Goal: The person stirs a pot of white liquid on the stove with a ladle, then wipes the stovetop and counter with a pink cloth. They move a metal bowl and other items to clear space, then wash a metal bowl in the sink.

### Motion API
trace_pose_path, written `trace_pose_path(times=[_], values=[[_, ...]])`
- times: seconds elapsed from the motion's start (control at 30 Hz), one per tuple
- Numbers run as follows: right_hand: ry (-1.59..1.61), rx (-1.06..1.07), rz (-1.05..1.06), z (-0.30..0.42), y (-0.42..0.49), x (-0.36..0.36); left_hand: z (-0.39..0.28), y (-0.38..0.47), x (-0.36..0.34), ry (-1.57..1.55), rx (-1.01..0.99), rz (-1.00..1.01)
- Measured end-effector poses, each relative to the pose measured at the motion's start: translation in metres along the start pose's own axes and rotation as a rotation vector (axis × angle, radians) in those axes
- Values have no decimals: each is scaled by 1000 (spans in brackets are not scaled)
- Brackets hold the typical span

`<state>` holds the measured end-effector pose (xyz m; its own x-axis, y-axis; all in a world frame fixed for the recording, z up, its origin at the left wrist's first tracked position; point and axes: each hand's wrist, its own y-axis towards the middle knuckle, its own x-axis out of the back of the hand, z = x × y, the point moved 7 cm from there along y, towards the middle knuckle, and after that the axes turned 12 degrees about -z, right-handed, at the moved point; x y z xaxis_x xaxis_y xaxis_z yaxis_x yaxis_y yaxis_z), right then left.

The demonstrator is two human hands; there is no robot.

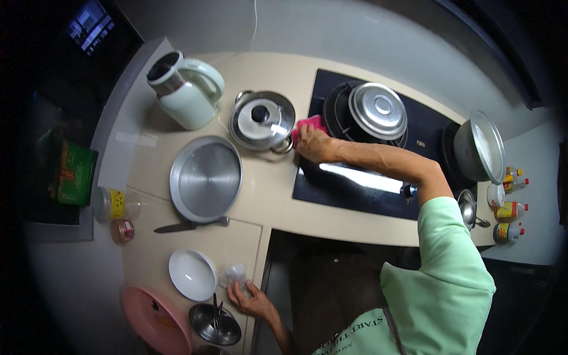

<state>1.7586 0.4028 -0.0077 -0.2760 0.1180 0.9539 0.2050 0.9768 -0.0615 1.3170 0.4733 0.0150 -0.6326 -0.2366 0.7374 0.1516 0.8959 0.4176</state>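
Observation:
My right hand (pixel 314 145) grips a pink cloth (pixel 311 125) at the left edge of the black glass cooktop (pixel 355 186), close beside a lidded steel pot (pixel 262 120). Lower down, my left hand (pixel 250 299) rests at the counter's front edge, its fingers apart and touching a crumpled clear plastic bag (pixel 234 274). Whether the fingers hold the bag is hard to tell. To its left are a white bowl (pixel 192 274) and a dark metal bowl (pixel 208 326) with utensils in it. A round metal pan (pixel 207 177) lies above, with a knife (pixel 177 227) by its rim.
A pale green kettle (pixel 191 97) stands at the back left. On the cooktop are a lidded pan (pixel 378 111) and, farther right, a large metal pot (pixel 477 146). A pink basin (pixel 155 319) sits at the lower left, jars (pixel 116 204) at the left, bottles (pixel 510 211) at the far right.

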Motion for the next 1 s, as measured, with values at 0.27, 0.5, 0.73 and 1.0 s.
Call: trace_pose_path(times=[0.27,0.5,0.73,1.0], values=[[-26,-374,-618,39,-72,41,5,8,-9,-39,-138,13],[267,-450,-479,142,-141,58,10,10,-17,-23,-207,34],[476,-872,-398,154,-318,39,7,14,-26,74,-430,51],[125,-1321,-378,129,-558,40,28,24,-38,409,-756,34]])
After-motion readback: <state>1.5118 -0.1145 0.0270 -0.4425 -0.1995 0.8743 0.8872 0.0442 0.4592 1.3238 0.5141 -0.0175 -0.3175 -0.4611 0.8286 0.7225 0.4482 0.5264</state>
